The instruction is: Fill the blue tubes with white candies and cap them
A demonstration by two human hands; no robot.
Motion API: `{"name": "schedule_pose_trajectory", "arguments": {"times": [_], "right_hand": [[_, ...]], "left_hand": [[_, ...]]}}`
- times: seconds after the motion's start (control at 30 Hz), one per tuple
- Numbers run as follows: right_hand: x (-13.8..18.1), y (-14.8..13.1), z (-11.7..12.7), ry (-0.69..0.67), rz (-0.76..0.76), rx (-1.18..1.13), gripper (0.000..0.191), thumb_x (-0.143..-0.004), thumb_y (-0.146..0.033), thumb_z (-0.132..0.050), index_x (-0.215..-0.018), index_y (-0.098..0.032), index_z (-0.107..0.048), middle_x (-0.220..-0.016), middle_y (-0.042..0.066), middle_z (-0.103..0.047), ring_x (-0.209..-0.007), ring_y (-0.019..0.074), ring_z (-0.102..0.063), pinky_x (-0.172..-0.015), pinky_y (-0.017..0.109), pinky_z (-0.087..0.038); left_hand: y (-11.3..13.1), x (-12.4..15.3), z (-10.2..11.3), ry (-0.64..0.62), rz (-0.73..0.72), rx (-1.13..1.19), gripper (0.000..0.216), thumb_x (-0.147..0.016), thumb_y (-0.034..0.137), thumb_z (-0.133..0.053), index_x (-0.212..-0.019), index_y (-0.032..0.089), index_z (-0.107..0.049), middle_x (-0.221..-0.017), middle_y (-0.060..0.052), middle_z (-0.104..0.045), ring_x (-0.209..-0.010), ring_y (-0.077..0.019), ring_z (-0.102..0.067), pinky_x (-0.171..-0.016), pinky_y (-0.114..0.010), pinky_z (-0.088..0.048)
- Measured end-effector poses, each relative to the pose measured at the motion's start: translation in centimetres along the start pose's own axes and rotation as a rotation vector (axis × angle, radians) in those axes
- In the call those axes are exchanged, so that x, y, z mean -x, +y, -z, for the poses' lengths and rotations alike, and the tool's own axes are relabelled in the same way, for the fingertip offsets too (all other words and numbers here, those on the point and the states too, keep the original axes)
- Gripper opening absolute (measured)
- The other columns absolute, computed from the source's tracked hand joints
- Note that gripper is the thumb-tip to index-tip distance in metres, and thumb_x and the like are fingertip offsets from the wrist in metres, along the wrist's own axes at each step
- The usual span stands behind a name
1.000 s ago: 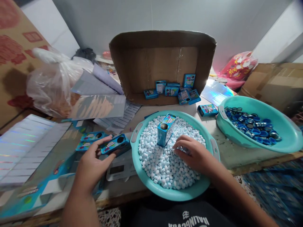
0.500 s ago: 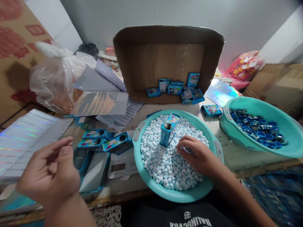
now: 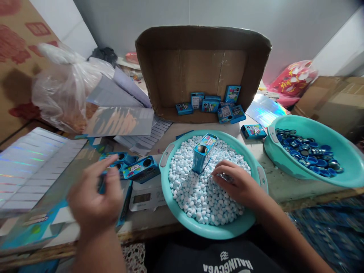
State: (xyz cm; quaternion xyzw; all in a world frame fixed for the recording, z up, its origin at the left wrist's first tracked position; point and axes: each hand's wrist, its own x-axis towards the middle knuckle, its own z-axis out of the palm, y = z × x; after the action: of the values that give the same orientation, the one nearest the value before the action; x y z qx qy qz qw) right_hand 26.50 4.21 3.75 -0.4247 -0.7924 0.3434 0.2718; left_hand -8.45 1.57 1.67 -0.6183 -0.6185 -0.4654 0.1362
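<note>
My right hand (image 3: 236, 185) rests palm down on the white and pale blue tablets (image 3: 196, 189) that fill a teal basin (image 3: 170, 197); its fingers are curled into the pile. A small blue tin (image 3: 202, 153) with a round hole on its side stands tilted in the tablets, just left of that hand. My left hand (image 3: 95, 199) hovers above the table's left part, fingers apart, holding nothing. Just beyond it lie a few blue tins (image 3: 138, 168), one on a small white digital scale (image 3: 144, 197).
A cardboard box (image 3: 199, 68) lying on its side at the back holds several blue tins (image 3: 212, 105). One tin (image 3: 253, 131) lies beside a second teal basin (image 3: 290, 167) of blue caps (image 3: 308, 155). Holographic sheets (image 3: 25, 167) and a plastic bag (image 3: 65, 91) crowd the left.
My left hand let go of a blue tin, leaving it on the scale, drew back to the left, and has since moved toward the tins again. My right hand stayed on the tablets.
</note>
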Motion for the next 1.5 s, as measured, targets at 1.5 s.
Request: {"name": "schedule_pose_trajectory", "arguments": {"times": [1.5], "right_hand": [[0.0,0.1,0.2,-0.03,-0.008,0.049,0.015,-0.101,-0.026,-0.054,-0.096,-0.023,-0.067,-0.097,0.006,-0.065,-0.089,0.0211,-0.063,-0.078,0.038,-0.05]], "left_hand": [[-8.1,2.5,-1.4,-0.199,-0.059,-0.28,0.071,-0.08,0.038,-0.075,-0.141,0.01,-0.052,-0.149,-0.021,-0.05,-0.143,-0.0407,-0.042,-0.12,-0.057,-0.033]]}}
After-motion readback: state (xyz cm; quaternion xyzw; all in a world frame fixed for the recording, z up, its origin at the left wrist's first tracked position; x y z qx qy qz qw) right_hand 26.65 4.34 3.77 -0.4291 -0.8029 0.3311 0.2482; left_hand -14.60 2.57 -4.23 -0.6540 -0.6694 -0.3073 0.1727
